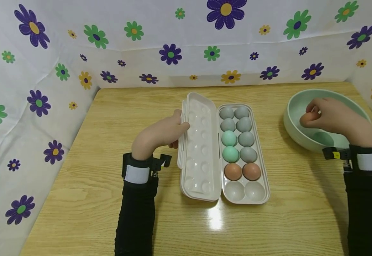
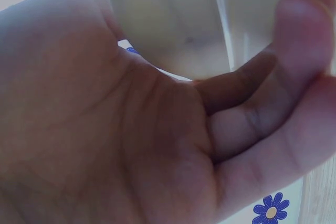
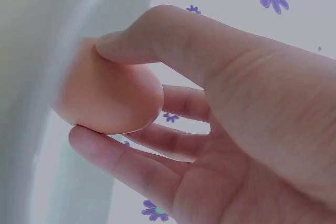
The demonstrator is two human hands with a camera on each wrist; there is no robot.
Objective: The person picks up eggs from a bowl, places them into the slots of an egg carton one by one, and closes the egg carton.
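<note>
My left hand (image 1: 164, 133) grips the outer edge of the egg box's raised lid (image 1: 202, 149), thumb over the rim and fingers behind it. In the left wrist view the pale lid (image 2: 173, 24) lies beyond the palm and bent fingers. The open egg box (image 1: 267, 185) holds several grey eggs (image 1: 246, 139), two mint-green eggs (image 1: 230, 154) and two brown eggs (image 1: 233, 172); its two nearest cups are vacant. At the right, my right hand (image 1: 336, 115) pinches a brown egg (image 3: 115, 93) between thumb and fingertips, over the inside of a pale green bowl (image 1: 296, 133).
The bowl stands at the right on a wooden table (image 1: 93, 177), a hand's width or more from the egg box. A white cloth with flowers (image 1: 109, 57) hangs behind the table and along both sides. A darker green patch shows inside the bowl.
</note>
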